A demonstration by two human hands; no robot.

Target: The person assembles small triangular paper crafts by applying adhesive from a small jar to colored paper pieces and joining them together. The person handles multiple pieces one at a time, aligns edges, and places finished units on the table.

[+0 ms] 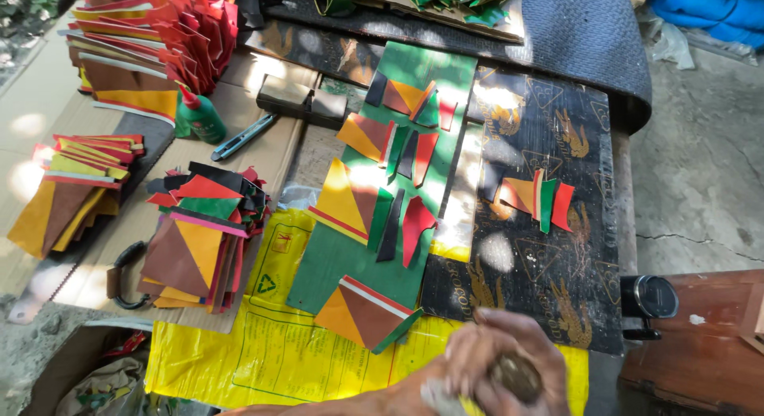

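Both hands (493,368) are at the bottom edge, clasped together around a small round brown object (516,376); which hand grips it cannot be told. Just beyond lies a brown-and-orange patchwork piece (364,312) on the green sheet (330,261). Stacked pieces (199,241) sit left on the tabletop.

I see a green glue bottle (197,116) standing left of a blue-handled cutter (243,137). A stack of brown, yellow and red pieces (203,245) lies on cardboard (267,157). Cut strips rest on a green sheet (414,74), beside a black patterned mat (549,257).
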